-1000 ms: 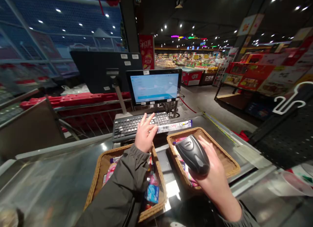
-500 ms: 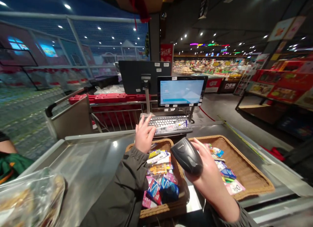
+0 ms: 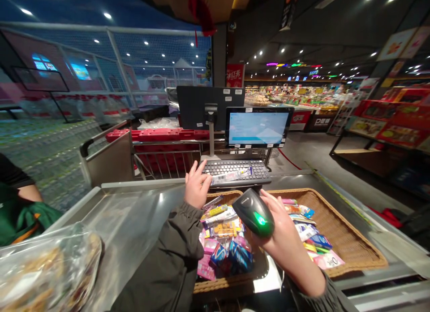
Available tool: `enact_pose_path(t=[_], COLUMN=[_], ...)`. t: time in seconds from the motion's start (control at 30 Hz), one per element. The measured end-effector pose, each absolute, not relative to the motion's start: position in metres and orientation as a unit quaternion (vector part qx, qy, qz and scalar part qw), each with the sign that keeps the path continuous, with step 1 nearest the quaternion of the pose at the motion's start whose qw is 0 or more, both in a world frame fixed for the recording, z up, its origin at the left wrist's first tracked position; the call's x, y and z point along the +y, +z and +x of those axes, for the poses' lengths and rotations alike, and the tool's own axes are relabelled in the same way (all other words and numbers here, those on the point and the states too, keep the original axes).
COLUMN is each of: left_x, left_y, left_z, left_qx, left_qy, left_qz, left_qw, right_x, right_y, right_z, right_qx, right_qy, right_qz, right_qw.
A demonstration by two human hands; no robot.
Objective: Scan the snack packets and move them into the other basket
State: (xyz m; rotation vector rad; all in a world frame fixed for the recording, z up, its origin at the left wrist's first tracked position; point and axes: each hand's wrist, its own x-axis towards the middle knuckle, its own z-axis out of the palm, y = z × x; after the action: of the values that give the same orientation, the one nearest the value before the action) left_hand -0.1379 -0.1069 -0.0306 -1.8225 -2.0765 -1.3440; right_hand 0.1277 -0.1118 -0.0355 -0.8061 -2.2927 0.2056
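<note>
My right hand (image 3: 285, 240) grips a black handheld barcode scanner (image 3: 253, 212) whose top glows green, held over the gap between two wicker baskets. My left hand (image 3: 196, 186) pinches the end of a long thin white-and-purple packet (image 3: 231, 176) that lies across the black keyboard (image 3: 237, 169). The left basket (image 3: 221, 285) holds several small sweets and gum packs. The right basket (image 3: 352, 244) has several flat packets at its near-left side. A lit touchscreen (image 3: 258, 127) stands behind the keyboard.
A steel checkout counter (image 3: 127, 218) stretches to the left. A clear bag of food (image 3: 43, 271) lies at its near-left end, beside another person's arm and green garment (image 3: 20, 209). Red shopping baskets (image 3: 157, 135) and a metal rail sit behind. Store aisles and shelves lie to the right.
The view has swung left and down, bringing the clear bag and the other person into sight. The scanner now shows a green light. My left hand still holds the long packet on the keyboard.
</note>
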Motion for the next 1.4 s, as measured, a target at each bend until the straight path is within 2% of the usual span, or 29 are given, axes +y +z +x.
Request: enact_pose_path(t=[0.17, 0.33, 0.67, 0.9, 1.13, 1.27, 1.4], left_x=[-0.11, -0.117, -0.132, -0.136, -0.172, -0.186, -0.171], left_y=[-0.035, -0.046, -0.102, -0.142, -0.148, -0.13, -0.1], left_z=[-0.139, -0.147, -0.166, -0.162, -0.158, -0.153, -0.14], left_qx=[-0.685, -0.7, -0.768, -0.794, -0.762, -0.742, -0.705], left_qy=[-0.428, -0.402, -0.296, -0.133, -0.018, 0.023, -0.04], left_qz=[-0.59, -0.59, -0.564, -0.583, -0.625, -0.664, -0.708], left_qw=[0.024, -0.004, -0.063, -0.109, -0.166, -0.09, 0.005], right_x=[-0.113, -0.115, -0.111, -0.104, -0.097, -0.085, -0.07], right_y=[-0.04, -0.043, -0.052, -0.056, -0.06, -0.064, -0.064], right_z=[0.13, 0.137, 0.139, 0.143, 0.161, 0.183, 0.223], right_qx=[-0.89, -0.874, -0.864, -0.856, -0.844, -0.826, -0.774], right_qy=[0.082, 0.087, 0.105, 0.105, 0.079, 0.056, 0.017], right_qz=[-0.305, -0.318, -0.336, -0.353, -0.372, -0.403, -0.496], right_qw=[0.329, 0.356, 0.358, 0.362, 0.378, 0.391, 0.393])
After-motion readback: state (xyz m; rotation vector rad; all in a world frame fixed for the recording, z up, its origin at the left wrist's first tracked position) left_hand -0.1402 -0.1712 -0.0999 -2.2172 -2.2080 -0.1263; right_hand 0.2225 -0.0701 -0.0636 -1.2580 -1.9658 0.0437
